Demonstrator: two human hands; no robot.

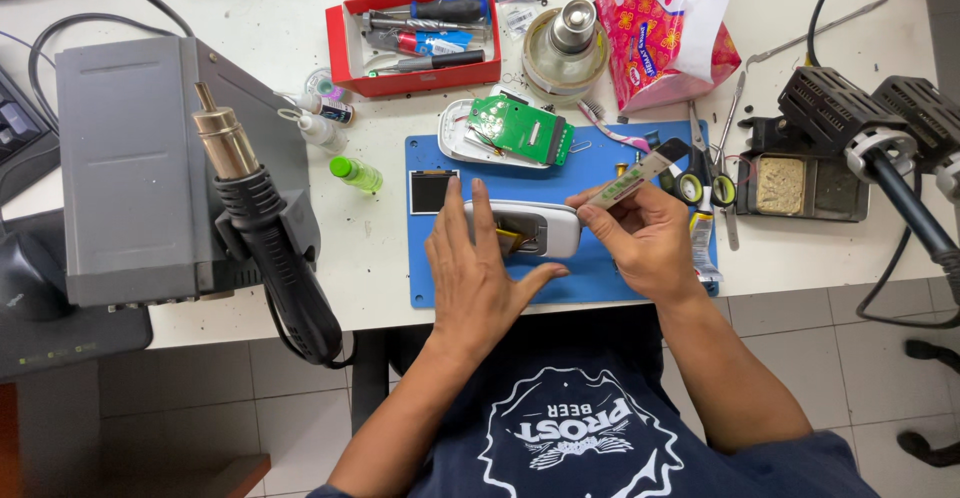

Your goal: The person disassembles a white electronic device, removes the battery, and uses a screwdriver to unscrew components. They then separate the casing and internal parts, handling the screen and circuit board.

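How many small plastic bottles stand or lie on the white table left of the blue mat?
3: a green-capped bottle lying nearest the mat, a white dropper bottle above it, and a dark-labelled one by the red tray. Others may be hidden.

both hands forward: left hand (480, 268) flat, fingers spread; right hand (640, 238) curled, fingertips pinched.

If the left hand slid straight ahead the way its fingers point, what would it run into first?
The left hand rests on the white device shell, fingers pointing away from the body. Going straight on, it would probably first meet the small dark screen on the blue mat, or pass just beside it toward the white shell holding the green circuit board.
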